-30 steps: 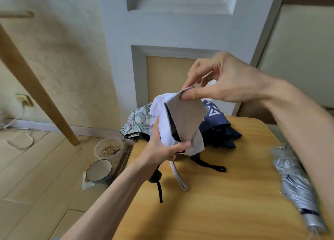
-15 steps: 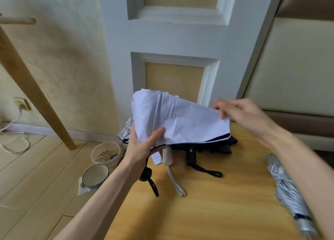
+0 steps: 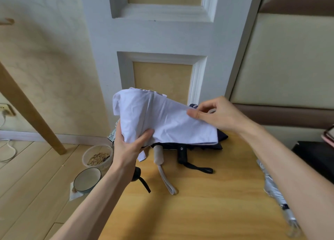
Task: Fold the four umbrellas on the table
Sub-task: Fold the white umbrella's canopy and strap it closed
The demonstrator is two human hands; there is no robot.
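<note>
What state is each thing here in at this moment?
white umbrella: canopy loose, not yet folded, held up.
left hand: grips its fabric.
right hand: pinches its edge.
navy umbrella: crumpled on table.
silver umbrella: folded, lying flat.
plastic tub: lidless, grain inside.

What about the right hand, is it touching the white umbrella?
Touching. The head view shows the right hand pinching a fold of the white umbrella cloth, with the thumb pressed flat on the fabric and no gap.
</note>
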